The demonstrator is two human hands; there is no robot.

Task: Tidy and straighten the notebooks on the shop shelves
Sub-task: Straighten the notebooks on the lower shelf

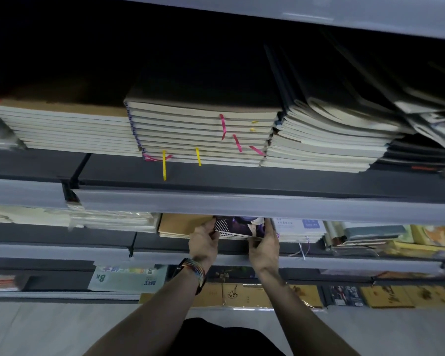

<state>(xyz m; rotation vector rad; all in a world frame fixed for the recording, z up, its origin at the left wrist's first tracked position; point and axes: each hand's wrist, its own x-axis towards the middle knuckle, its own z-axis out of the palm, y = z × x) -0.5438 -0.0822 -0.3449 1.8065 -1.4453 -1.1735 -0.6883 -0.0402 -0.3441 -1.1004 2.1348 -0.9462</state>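
Only "8K" reads, upside down, on the pale green notebook (129,278); other print is blurred.

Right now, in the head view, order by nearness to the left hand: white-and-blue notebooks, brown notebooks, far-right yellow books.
1. Brown notebooks: just left of the left hand, which grips the purple notebooks.
2. White-and-blue notebooks: right, past the right hand.
3. Yellow books: at the far right.

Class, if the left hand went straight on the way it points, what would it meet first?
Probably the purple notebook stack that the left hand grips; the depth behind it is hidden.
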